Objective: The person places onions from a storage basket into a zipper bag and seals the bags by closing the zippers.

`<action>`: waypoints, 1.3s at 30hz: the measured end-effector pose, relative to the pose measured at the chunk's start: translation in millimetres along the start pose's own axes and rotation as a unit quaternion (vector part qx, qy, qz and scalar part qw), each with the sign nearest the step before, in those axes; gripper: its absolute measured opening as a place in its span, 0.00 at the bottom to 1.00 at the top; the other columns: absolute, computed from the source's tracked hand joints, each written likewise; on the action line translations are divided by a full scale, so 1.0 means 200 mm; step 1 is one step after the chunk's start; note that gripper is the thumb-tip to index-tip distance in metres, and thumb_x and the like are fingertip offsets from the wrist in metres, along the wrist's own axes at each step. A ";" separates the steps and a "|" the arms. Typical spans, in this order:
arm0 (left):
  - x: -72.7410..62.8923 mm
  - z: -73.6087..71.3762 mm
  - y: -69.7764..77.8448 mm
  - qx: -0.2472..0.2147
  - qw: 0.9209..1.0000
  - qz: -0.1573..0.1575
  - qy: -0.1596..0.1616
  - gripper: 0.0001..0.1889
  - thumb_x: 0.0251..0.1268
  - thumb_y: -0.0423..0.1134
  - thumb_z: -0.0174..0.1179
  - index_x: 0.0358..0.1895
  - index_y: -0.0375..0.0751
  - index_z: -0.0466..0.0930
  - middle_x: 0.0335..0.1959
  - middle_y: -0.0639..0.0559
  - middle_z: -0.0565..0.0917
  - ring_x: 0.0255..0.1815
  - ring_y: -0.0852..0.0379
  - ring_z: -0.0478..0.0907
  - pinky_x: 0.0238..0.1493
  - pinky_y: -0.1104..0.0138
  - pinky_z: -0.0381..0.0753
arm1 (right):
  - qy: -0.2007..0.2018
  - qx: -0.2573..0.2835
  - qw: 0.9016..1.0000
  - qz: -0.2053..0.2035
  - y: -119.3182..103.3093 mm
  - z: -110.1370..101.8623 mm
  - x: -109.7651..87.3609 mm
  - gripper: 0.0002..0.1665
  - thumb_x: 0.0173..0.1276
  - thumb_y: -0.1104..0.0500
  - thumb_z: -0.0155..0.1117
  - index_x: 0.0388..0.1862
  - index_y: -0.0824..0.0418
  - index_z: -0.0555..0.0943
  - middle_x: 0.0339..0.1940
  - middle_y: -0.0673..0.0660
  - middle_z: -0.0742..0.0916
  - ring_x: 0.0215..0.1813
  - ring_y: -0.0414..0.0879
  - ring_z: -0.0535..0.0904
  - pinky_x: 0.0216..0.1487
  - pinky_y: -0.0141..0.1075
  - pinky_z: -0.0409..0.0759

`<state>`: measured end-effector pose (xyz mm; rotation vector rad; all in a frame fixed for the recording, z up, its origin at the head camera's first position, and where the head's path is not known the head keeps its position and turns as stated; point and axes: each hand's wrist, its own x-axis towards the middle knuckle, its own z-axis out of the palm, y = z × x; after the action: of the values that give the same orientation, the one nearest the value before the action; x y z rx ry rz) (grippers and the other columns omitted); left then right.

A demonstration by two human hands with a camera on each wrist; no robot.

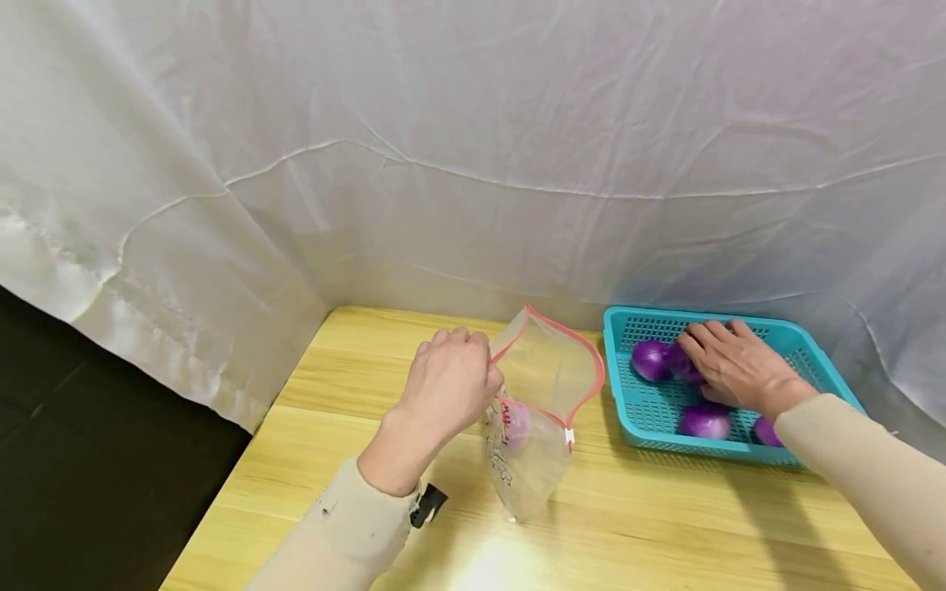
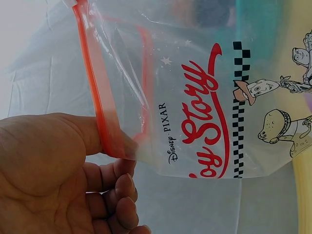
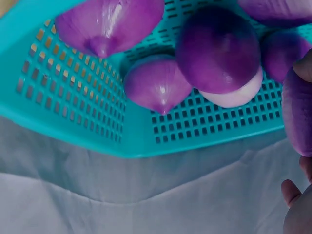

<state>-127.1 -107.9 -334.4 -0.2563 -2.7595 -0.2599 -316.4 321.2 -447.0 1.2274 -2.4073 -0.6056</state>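
My left hand [image 1: 452, 377] pinches the edge of a clear zip bag [image 1: 534, 472], thumb inside the mouth and fingers outside, as the left wrist view shows. The bag has a red zip rim with a white slider, and its mouth gapes. A purple onion [image 1: 519, 424] shows through its plastic. Over the turquoise basket [image 1: 641, 437], my right hand [image 1: 739, 368] reaches down among the onions. In the right wrist view its thumb and fingers grip a purple onion [image 3: 295, 117] at the right edge, partly cut off. Other purple onions [image 3: 157, 84] lie in the basket.
The basket stands at the back right of a light wooden table [image 1: 628, 525], right of the bag. A pale cloth curtain [image 1: 473, 230] hangs behind and to the left. Beyond the table's left edge lies a dark area [image 1: 96, 468].
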 end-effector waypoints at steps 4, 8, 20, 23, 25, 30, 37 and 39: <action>0.01 0.00 0.00 -0.003 1.000 -0.003 -0.006 0.11 0.63 0.37 0.60 0.23 0.46 0.71 0.24 0.51 0.75 0.29 0.48 0.74 0.30 0.58 0.73 | 0.001 -0.005 1.000 0.003 0.02 -0.03 0.01 0.54 0.49 0.40 0.83 0.67 0.67 0.71 0.60 0.69 0.78 0.58 0.65 0.75 0.55 0.61 0.76; 0.01 -0.01 0.00 -0.001 1.000 -0.001 -0.001 0.11 0.63 0.37 0.60 0.23 0.46 0.72 0.25 0.51 0.76 0.30 0.47 0.75 0.30 0.57 0.73 | 0.010 -0.015 1.000 -0.001 0.04 -0.05 0.01 0.55 0.48 0.38 0.82 0.66 0.67 0.71 0.59 0.69 0.78 0.56 0.66 0.75 0.54 0.60 0.77; 0.02 -0.02 -0.01 0.010 1.000 0.009 0.010 0.11 0.62 0.37 0.60 0.23 0.46 0.70 0.24 0.51 0.75 0.29 0.47 0.74 0.29 0.57 0.73 | 0.028 -0.017 0.999 -0.019 0.06 -0.16 0.04 0.55 0.50 0.39 0.80 0.68 0.68 0.68 0.61 0.70 0.77 0.58 0.65 0.74 0.55 0.58 0.77; 0.02 -0.02 -0.01 0.012 1.000 0.010 0.014 0.11 0.62 0.37 0.59 0.23 0.45 0.70 0.24 0.51 0.75 0.29 0.47 0.74 0.29 0.57 0.73 | 0.035 -0.012 0.999 -0.019 0.06 -0.19 0.06 0.55 0.52 0.38 0.79 0.69 0.68 0.68 0.62 0.70 0.77 0.60 0.66 0.74 0.57 0.59 0.77; 0.02 -0.02 -0.01 0.011 1.000 0.010 0.018 0.11 0.62 0.36 0.59 0.23 0.45 0.71 0.25 0.50 0.76 0.29 0.46 0.74 0.29 0.56 0.73 | 0.042 -0.004 0.999 -0.018 0.05 -0.22 0.08 0.55 0.53 0.38 0.79 0.69 0.68 0.68 0.63 0.70 0.78 0.61 0.66 0.74 0.58 0.59 0.76; 0.03 -0.02 -0.01 0.019 0.999 0.015 0.039 0.09 0.61 0.35 0.59 0.23 0.43 0.72 0.25 0.49 0.77 0.31 0.44 0.76 0.30 0.56 0.74 | 0.072 0.034 0.997 -0.004 0.04 -0.30 0.15 0.53 0.51 0.41 0.80 0.69 0.67 0.70 0.62 0.69 0.79 0.62 0.66 0.74 0.58 0.60 0.76; 0.02 0.01 -0.01 0.093 0.986 0.056 0.127 0.11 0.56 0.34 0.62 0.21 0.43 0.71 0.20 0.51 0.71 0.24 0.49 0.70 0.24 0.63 0.62 | 0.123 0.071 0.990 0.004 0.00 -0.45 0.25 0.54 0.47 0.42 0.82 0.67 0.66 0.70 0.59 0.68 0.80 0.59 0.66 0.76 0.56 0.60 0.76; 0.02 0.01 -0.01 0.114 0.980 0.067 0.149 0.11 0.55 0.34 0.63 0.21 0.43 0.71 0.20 0.51 0.71 0.24 0.49 0.69 0.23 0.64 0.60 | 0.135 0.080 0.988 0.004 -0.01 -0.51 0.28 0.55 0.47 0.40 0.82 0.67 0.66 0.70 0.59 0.67 0.79 0.59 0.66 0.76 0.56 0.60 0.75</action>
<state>-133.1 -109.3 -335.5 -0.3123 -2.4353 0.0505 -295.4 253.2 -355.5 1.2724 -2.2643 -0.2291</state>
